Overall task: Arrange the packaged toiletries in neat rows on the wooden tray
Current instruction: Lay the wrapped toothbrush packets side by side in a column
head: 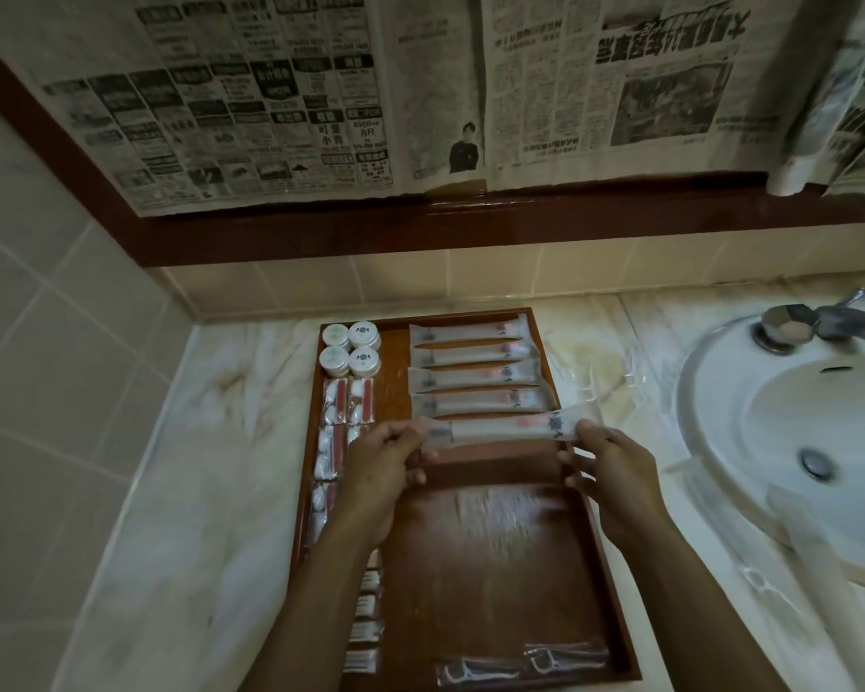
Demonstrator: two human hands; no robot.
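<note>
Wooden tray on marble counter, left of sink. Left hand and right hand each pinch one end of long frosted packet, fingers closed on it, held level just above tray middle. Four matching packets in row at tray's far right part. Four round white jars in tray's far left corner. Cotton-swab packs along tray's left edge. Dark-wrapped packets at tray's near edge.
</note>
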